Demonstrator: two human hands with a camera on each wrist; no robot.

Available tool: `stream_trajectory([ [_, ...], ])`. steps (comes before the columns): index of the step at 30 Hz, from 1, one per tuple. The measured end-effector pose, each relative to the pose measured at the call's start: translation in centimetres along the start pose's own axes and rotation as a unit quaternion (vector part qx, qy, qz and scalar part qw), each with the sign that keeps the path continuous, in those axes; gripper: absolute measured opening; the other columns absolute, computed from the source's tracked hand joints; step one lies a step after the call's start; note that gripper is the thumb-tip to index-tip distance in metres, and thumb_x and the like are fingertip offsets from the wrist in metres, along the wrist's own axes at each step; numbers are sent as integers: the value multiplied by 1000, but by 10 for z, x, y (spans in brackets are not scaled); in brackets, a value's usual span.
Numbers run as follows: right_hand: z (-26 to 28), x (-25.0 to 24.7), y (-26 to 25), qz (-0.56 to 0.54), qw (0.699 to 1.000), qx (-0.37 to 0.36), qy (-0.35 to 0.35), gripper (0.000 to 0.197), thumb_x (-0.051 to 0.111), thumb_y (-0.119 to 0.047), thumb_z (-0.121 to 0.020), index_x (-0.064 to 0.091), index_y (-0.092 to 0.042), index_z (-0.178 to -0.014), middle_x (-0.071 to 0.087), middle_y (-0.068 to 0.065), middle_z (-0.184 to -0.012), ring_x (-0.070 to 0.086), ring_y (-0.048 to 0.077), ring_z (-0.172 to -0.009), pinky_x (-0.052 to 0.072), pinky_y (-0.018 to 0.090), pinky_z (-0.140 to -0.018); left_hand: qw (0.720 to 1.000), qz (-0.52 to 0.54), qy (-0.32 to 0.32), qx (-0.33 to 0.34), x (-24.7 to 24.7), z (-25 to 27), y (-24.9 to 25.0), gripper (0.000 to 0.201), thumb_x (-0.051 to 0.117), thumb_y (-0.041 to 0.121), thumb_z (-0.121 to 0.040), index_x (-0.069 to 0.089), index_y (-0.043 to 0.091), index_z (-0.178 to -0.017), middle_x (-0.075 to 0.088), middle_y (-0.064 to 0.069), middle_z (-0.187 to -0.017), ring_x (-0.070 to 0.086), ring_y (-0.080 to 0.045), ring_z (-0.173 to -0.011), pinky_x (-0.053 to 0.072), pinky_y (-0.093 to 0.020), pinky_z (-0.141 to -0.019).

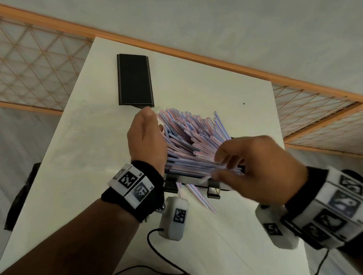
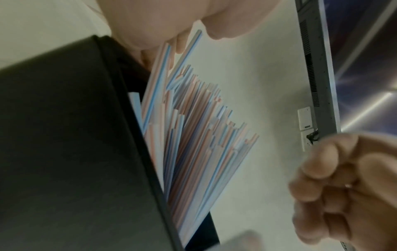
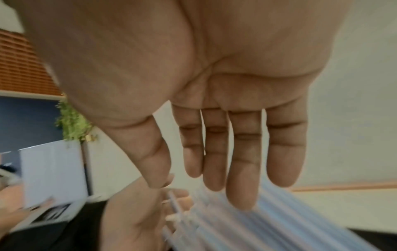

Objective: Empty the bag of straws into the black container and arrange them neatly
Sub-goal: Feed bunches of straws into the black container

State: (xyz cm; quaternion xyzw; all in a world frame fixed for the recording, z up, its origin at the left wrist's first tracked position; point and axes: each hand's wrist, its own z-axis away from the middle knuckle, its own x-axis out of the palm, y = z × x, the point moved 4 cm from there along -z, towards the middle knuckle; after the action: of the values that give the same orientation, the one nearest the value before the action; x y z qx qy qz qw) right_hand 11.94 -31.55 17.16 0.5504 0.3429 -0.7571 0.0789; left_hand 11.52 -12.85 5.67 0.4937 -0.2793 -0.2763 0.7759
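The straws (image 1: pixel 189 141) lie heaped in the container (image 1: pixel 212 188) on the table (image 1: pixel 70 167), their far ends fanned beyond it and a few poking out at its near end. The left hand (image 1: pixel 147 140) lies flat against the container's left side of the heap, fingers straight. The right hand (image 1: pixel 259 168) hangs over the container's near end, fingers straight and holding nothing. A black lid (image 1: pixel 134 80) lies beyond the container.

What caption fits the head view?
Both hands, left and right, tidy striped straws heaped in the black container.

The straws (image 1: pixel 189 141) hide most of the black container (image 1: pixel 212 188); the right hand (image 1: pixel 259 170) is motion-blurred.
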Motion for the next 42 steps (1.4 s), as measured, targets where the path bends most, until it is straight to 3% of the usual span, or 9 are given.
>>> stream_trajectory([
  [5, 0, -26, 37, 47, 993, 105, -5, 6, 71, -31, -86, 70, -29, -81, 66, -18, -71, 60, -4, -63, 37, 4, -60, 952, -184, -67, 235, 8, 17, 33, 50, 63, 28, -96, 51, 8, -140, 55, -8, -142, 51, -14, -129, 38, -19, -112],
  [10, 3, -14, 58, 93, 977, 176, -75, 14, 60, -22, -91, 69, -31, -87, 72, -9, -91, 65, 13, -82, 40, 15, -64, 827, -221, -119, 504, 28, 51, 61, 36, 63, 10, -87, 62, -6, -119, 64, -19, -118, 61, -32, -112, 50, -38, -98],
  [16, 29, -13, 67, 188, 941, 259, -112, 34, 59, -58, -86, 59, -30, -106, 60, -2, -104, 59, 23, -100, 49, 35, -84, 781, -258, -278, 496, 40, 89, 59, 20, 71, 13, -81, 69, 6, -100, 60, 5, -83, 46, 0, -64, 49, -29, -58],
  [21, 50, -1, 71, 175, 928, 275, -178, 18, 64, -35, -84, 49, -32, -93, 58, -10, -90, 55, 16, -88, 44, 28, -71, 521, -619, -436, 395, 60, 104, 19, 25, 62, 29, -94, 61, 21, -117, 56, 0, -108, 61, -27, -100, 43, -34, -71],
  [24, 50, -1, 65, 160, 943, 249, -151, 17, 61, -13, -81, 62, -23, -94, 62, -8, -87, 55, 15, -83, 41, 24, -65, 496, -662, -423, 370, 60, 97, 15, 21, 56, 8, -95, 67, 18, -110, 60, -2, -101, 64, -29, -97, 44, -37, -69],
  [27, 46, -2, 58, 103, 956, 251, -113, 9, 62, -15, -81, 69, -19, -84, 66, -6, -77, 63, 16, -80, 46, 22, -63, 513, -661, -407, 367, 57, 88, 15, 27, 53, 0, -93, 68, 17, -107, 64, -4, -99, 64, -27, -93, 38, -33, -66],
  [35, 4, 15, 34, -125, 973, 192, 40, 49, 51, -61, -93, 65, -17, -75, 72, 0, -67, 71, 17, -70, 56, 37, -77, 712, -405, -344, 460, 46, 64, 31, 17, 54, 4, -89, 71, 6, -90, 70, -8, -79, 64, -31, -70, 52, -39, -61],
  [38, -1, 30, 37, -163, 971, 160, 65, 33, 57, -47, -91, 61, -17, -78, 70, -1, -71, 67, 11, -70, 54, 33, -73, 801, -282, -202, 488, 23, 53, 52, 12, 60, 6, -94, 72, 5, -92, 71, -4, -78, 64, -19, -66, 52, -31, -62],
  [42, 11, 48, 57, -92, 985, 144, 30, 7, 71, -17, -80, 65, -18, -77, 63, -6, -67, 57, 7, -63, 42, 17, -59, 944, -117, -46, 304, -9, 19, 52, 4, 58, 18, -86, 59, 21, -88, 60, 9, -81, 56, -4, -74, 46, -23, -73],
])
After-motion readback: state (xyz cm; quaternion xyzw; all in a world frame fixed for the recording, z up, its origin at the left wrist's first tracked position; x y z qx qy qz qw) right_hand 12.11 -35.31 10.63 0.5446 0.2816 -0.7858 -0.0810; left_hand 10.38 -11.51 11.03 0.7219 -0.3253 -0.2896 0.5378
